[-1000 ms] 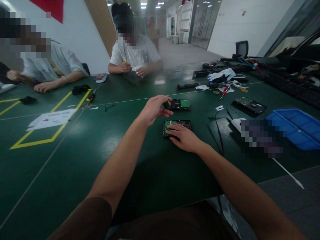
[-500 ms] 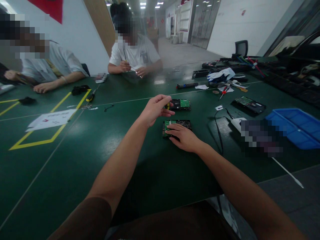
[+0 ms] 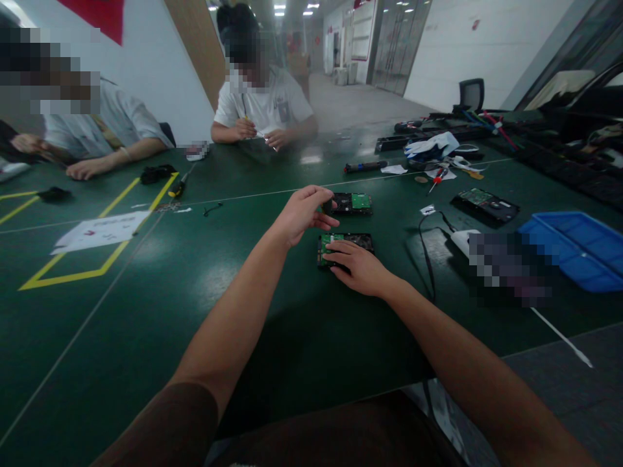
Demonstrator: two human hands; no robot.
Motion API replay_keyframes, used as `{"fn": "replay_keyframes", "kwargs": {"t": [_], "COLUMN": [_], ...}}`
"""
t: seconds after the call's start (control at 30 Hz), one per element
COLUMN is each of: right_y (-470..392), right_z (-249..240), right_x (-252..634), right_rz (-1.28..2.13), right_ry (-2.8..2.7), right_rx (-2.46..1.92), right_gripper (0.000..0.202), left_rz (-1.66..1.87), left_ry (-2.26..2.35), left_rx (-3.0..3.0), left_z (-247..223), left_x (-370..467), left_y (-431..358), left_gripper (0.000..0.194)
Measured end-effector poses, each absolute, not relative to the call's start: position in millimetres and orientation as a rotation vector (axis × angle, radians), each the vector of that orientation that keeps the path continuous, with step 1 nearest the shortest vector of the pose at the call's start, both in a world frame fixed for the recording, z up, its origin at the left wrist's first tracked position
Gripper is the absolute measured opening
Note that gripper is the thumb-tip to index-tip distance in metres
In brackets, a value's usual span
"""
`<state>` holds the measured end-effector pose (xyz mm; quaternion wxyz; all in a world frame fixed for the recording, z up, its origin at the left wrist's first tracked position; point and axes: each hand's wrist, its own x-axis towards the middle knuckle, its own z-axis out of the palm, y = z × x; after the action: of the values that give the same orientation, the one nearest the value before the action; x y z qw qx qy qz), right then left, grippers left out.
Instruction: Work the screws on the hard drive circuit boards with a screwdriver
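Observation:
My left hand [image 3: 306,214] is closed around the handle of a screwdriver [image 3: 327,206], held above the far left part of a hard drive [image 3: 360,241]. Only a dark bit of the handle shows at the fingertips; the shaft and tip are hidden by the hand. The drive lies on the table with its green circuit board up. Across its near side rests my right hand [image 3: 360,267], fingers over the board and thumb at the near edge, gripping it. A second hard drive [image 3: 359,202] lies just behind.
Another hard drive [image 3: 487,205] and a blue bin [image 3: 579,250] are to the right, near a white power strip [image 3: 462,241] with a black cable. Farther back lie a red screwdriver [image 3: 438,179] and gloves [image 3: 433,148]. Two people sit across the green table [image 3: 121,350].
The screwdriver handle has turned in my left hand: its yellow part showed before, and now it looks dark. Both hands stay in nearly the same place.

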<state>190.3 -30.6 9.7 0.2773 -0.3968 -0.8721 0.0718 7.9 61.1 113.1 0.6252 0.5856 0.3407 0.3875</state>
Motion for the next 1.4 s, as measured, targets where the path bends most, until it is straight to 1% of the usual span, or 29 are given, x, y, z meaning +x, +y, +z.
{"fn": "replay_keyframes", "kwargs": {"t": [0.13,0.37,0.73,1.13,1.4], "right_y": [-30.6,-31.5,-31.0,-30.2,-30.6], "right_z": [10.1,11.6,10.4,8.9,10.5], "right_x": [189.9,189.1,189.5,190.5,189.2], "right_rz": [0.189,0.192,0.197,0.190,0.184], "right_ry": [-2.343,-2.336,-2.344,-2.340,-2.353], "right_rx": [-1.074,-1.068,-1.064,-1.074,-1.078], "right_gripper": [0.037,0.036,0.036,0.037,0.035], "left_rz": [0.923,0.941,0.944,0.948,0.939], "left_ry": [0.793,0.810,0.842,0.784,0.760], "left_rx": [1.295,1.338,1.375,1.310,1.338], "left_z": [110.0,114.6,117.4,115.4,115.0], "left_x": [8.4,8.6,8.5,7.9,9.2], "left_y": [64.3,60.0,58.5,62.5,59.0], "left_gripper": [0.019,0.014,0.020,0.014,0.017]}}
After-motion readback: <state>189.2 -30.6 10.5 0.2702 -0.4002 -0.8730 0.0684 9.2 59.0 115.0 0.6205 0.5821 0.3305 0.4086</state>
